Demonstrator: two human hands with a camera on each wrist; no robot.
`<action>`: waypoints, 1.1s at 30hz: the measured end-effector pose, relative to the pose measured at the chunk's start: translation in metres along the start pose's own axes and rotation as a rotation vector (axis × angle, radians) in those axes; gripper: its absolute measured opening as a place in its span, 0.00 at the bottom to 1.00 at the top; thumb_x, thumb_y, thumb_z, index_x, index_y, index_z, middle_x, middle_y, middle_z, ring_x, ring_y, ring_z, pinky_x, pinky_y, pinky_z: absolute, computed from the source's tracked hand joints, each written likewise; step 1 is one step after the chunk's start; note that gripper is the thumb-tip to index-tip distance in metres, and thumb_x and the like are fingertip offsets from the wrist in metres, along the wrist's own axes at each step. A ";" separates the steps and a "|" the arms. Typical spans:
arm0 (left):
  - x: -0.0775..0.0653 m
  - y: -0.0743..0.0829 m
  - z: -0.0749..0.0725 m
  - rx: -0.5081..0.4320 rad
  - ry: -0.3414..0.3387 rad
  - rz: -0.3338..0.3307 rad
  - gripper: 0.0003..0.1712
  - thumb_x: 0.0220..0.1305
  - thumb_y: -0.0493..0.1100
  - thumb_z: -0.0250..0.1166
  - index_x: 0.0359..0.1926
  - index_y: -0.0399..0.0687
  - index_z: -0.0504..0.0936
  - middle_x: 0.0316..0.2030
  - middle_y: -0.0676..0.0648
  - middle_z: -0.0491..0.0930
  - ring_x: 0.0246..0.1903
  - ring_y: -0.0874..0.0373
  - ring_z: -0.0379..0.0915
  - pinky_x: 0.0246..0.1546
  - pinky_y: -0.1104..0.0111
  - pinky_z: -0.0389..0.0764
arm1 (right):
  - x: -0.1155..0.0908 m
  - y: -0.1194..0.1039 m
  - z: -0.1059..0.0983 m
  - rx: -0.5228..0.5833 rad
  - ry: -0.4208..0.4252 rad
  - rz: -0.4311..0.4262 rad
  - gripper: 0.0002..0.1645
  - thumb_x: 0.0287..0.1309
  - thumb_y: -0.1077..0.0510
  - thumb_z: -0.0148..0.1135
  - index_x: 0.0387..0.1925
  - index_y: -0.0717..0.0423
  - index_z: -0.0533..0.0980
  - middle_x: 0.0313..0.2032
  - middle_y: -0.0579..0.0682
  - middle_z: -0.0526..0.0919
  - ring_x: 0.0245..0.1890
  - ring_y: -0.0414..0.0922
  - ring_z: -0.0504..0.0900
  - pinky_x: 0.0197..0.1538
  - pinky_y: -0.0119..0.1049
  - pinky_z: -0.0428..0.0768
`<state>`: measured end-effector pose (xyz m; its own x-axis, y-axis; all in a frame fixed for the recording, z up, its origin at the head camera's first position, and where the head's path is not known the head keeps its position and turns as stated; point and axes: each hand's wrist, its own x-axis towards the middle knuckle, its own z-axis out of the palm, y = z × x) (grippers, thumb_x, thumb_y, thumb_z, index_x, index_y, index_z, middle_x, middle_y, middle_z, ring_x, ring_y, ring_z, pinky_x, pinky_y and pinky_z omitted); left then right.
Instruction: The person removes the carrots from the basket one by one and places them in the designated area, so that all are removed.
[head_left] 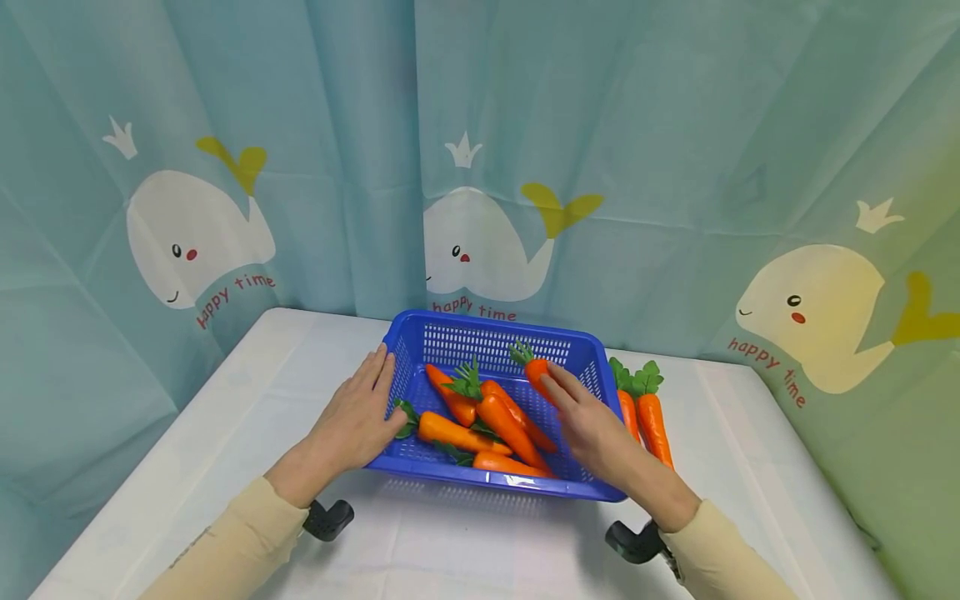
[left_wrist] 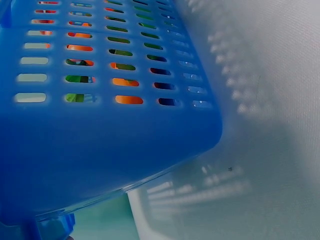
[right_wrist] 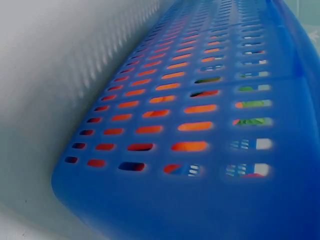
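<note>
In the head view a blue plastic basket (head_left: 498, 479) with slotted walls stands in the middle of the table. Several orange toy carrots (head_left: 512, 429) with green leaves lie inside it. My left hand (head_left: 358, 417) rests along the basket's left rim, fingers straight, thumb by a carrot's leaves. My right hand (head_left: 592, 421) reaches over the right side and pinches a carrot (head_left: 536, 371), leaves pointing up to the far left; its lower part is hidden by the fingers. Both wrist views show mostly the basket wall (left_wrist: 100, 135), with orange and green visible through the slots.
Right of the basket, two more carrots (head_left: 655, 429) with broad leaves lie on the white table (head_left: 465, 550). A blue-green curtain (head_left: 660, 125) printed with whales hangs behind and around the table. Black camera mounts (head_left: 328, 521) sit under both wrists.
</note>
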<state>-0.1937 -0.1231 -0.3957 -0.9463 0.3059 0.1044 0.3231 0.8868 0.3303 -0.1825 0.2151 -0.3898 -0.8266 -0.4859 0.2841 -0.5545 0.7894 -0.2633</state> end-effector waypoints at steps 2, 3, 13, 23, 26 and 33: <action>0.000 0.000 0.000 0.003 0.001 0.000 0.44 0.67 0.49 0.53 0.75 0.27 0.49 0.77 0.31 0.43 0.76 0.34 0.42 0.70 0.39 0.57 | 0.000 0.000 -0.003 0.003 -0.004 0.025 0.37 0.61 0.74 0.53 0.72 0.62 0.62 0.75 0.58 0.59 0.31 0.46 0.82 0.27 0.20 0.75; 0.000 0.000 0.000 0.004 0.002 0.001 0.44 0.67 0.49 0.53 0.75 0.27 0.49 0.77 0.31 0.43 0.76 0.34 0.42 0.70 0.39 0.57 | -0.001 0.000 -0.004 0.014 -0.004 0.036 0.37 0.61 0.73 0.53 0.73 0.62 0.61 0.75 0.58 0.58 0.28 0.44 0.80 0.26 0.20 0.74; 0.000 0.000 0.000 -0.002 0.008 0.002 0.44 0.67 0.48 0.53 0.75 0.27 0.49 0.77 0.31 0.43 0.76 0.34 0.43 0.70 0.39 0.57 | -0.003 0.002 -0.013 0.008 0.043 0.014 0.37 0.63 0.73 0.52 0.73 0.64 0.60 0.75 0.60 0.56 0.41 0.50 0.86 0.36 0.23 0.81; 0.000 0.000 0.000 -0.005 0.007 0.001 0.44 0.67 0.48 0.52 0.75 0.27 0.49 0.77 0.31 0.43 0.76 0.34 0.43 0.71 0.39 0.57 | -0.006 0.009 -0.022 -0.001 0.101 0.023 0.37 0.60 0.76 0.52 0.72 0.65 0.61 0.74 0.62 0.56 0.52 0.58 0.82 0.45 0.33 0.85; 0.000 0.000 0.000 -0.002 0.006 0.001 0.44 0.67 0.48 0.52 0.75 0.27 0.49 0.77 0.31 0.43 0.76 0.34 0.43 0.71 0.40 0.57 | -0.007 0.013 -0.022 -0.032 0.173 -0.036 0.37 0.57 0.79 0.53 0.70 0.68 0.64 0.72 0.63 0.60 0.60 0.62 0.76 0.53 0.45 0.83; 0.000 0.000 0.000 -0.003 0.008 0.001 0.44 0.67 0.48 0.52 0.75 0.27 0.49 0.77 0.31 0.43 0.76 0.34 0.43 0.71 0.40 0.57 | -0.011 0.020 -0.025 -0.123 0.307 -0.153 0.33 0.52 0.80 0.57 0.63 0.72 0.71 0.67 0.66 0.68 0.65 0.63 0.71 0.59 0.56 0.76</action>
<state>-0.1936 -0.1234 -0.3961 -0.9459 0.3045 0.1121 0.3244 0.8854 0.3328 -0.1824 0.2455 -0.3751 -0.6571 -0.4814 0.5800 -0.6385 0.7645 -0.0889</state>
